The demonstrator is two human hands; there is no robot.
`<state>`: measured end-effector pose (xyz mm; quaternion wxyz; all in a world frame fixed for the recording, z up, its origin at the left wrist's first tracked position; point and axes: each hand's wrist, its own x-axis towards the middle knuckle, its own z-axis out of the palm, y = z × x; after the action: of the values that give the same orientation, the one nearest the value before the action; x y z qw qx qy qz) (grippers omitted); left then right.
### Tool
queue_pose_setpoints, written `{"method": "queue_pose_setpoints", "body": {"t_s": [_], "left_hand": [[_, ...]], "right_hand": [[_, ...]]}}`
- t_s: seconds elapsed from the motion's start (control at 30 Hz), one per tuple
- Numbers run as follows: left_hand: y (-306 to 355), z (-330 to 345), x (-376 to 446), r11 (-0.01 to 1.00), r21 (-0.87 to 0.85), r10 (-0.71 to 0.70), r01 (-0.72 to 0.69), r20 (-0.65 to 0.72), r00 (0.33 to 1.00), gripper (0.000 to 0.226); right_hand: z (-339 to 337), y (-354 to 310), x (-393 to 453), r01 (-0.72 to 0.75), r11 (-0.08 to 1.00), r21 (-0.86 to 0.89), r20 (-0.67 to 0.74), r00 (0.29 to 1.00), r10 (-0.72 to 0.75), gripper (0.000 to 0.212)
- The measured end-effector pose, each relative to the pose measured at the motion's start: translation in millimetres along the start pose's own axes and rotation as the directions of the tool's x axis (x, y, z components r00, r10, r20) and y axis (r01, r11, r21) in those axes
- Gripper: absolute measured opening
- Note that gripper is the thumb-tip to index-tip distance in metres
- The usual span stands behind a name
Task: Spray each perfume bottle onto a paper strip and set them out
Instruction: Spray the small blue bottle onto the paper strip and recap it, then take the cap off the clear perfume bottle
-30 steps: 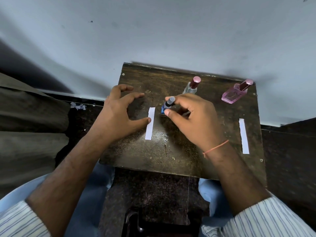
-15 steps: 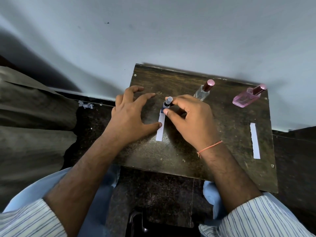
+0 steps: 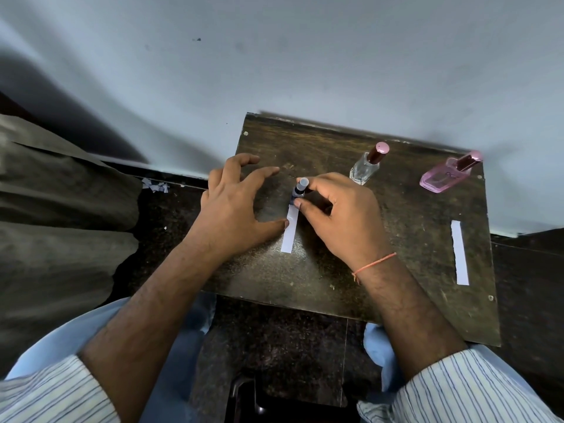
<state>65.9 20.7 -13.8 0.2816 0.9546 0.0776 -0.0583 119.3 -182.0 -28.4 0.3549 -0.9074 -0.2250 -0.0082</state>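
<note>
A small blue perfume bottle (image 3: 299,190) with a grey cap stands on the far end of a white paper strip (image 3: 290,232), and my right hand (image 3: 338,215) grips it with thumb and fingers. My left hand (image 3: 235,206) is spread open beside the strip, its thumb tip pressing the strip's left edge. A clear bottle with a dark red cap (image 3: 367,164) stands behind my right hand. A pink flat bottle (image 3: 445,175) stands at the far right corner. A second paper strip (image 3: 460,253) lies near the right edge.
The dark wooden table (image 3: 381,270) is small and pushed against a pale wall (image 3: 274,56). My knees in blue trousers (image 3: 195,315) sit under its front edge. A grey-brown cloth surface (image 3: 61,193) lies to the left, with paper scraps (image 3: 155,186) on the dark floor.
The paper strip has slid right under the blue bottle, pushed by my left thumb. My right hand keeps hold of the bottle. The view has shifted left, so the table sits further right.
</note>
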Motion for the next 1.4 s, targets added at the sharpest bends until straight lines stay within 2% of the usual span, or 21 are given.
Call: {"method": "queue_pose_setpoints", "body": {"t_s": [0.5, 0.67, 0.77, 0.83, 0.9, 0.97, 1.03, 1.1, 1.23, 1.3, 1.4], "left_hand": [[-1, 1, 1, 0.998, -0.05, 0.031, -0.03, 0.014, 0.999, 0.089], [1, 2, 1, 0.991, -0.097, 0.081, -0.087, -0.071, 0.994, 0.081], [3, 2, 2, 0.983, -0.122, 0.115, -0.134, -0.149, 0.982, 0.068], [8, -1, 3, 0.967, -0.151, 0.163, -0.205, -0.251, 0.954, 0.053], [20, -7, 1, 0.935, -0.171, 0.226, -0.309, -0.382, 0.896, 0.032], [36, -12, -3, 0.885, -0.139, 0.322, -0.445, -0.509, 0.798, 0.017], [51, -13, -10, 0.813, -0.112, 0.422, -0.571, -0.564, 0.71, 0.012], [63, -8, -14, 0.743, -0.14, 0.493, -0.655, -0.547, 0.677, 0.011], [75, 12, -23, 0.632, -0.331, 0.59, -0.701, -0.381, 0.712, 0.019], [74, 24, -27, 0.631, -0.396, 0.629, -0.667, -0.243, 0.739, 0.031], [69, 42, -33, 0.679, -0.386, 0.649, -0.625, -0.081, 0.756, 0.041]], "right_hand": [[-8, 4, -2, -0.016, 1.0, -0.005, 0.001, 1.0, 0.016, 0.038], [-18, 13, -7, -0.025, 1.0, 0.017, -0.019, 0.999, 0.026, 0.041], [-24, 21, -14, -0.037, 0.999, 0.03, -0.039, 0.998, 0.038, 0.039], [-28, 27, -19, -0.056, 0.998, 0.025, -0.056, 0.997, 0.057, 0.035], [-34, 32, -23, -0.083, 0.996, 0.03, -0.089, 0.992, 0.085, 0.029], [-40, 37, -25, -0.121, 0.991, 0.053, -0.139, 0.982, 0.128, 0.022], [-45, 40, -26, -0.169, 0.983, 0.066, -0.192, 0.965, 0.179, 0.017], [-48, 44, -24, -0.215, 0.974, 0.071, -0.241, 0.944, 0.226, 0.016], [-43, 50, -13, -0.281, 0.951, 0.126, -0.273, 0.912, 0.306, 0.035], [-42, 51, -8, -0.319, 0.936, 0.148, -0.229, 0.91, 0.346, 0.05], [-41, 54, -2, -0.317, 0.931, 0.18, -0.162, 0.924, 0.345, 0.064]]}}
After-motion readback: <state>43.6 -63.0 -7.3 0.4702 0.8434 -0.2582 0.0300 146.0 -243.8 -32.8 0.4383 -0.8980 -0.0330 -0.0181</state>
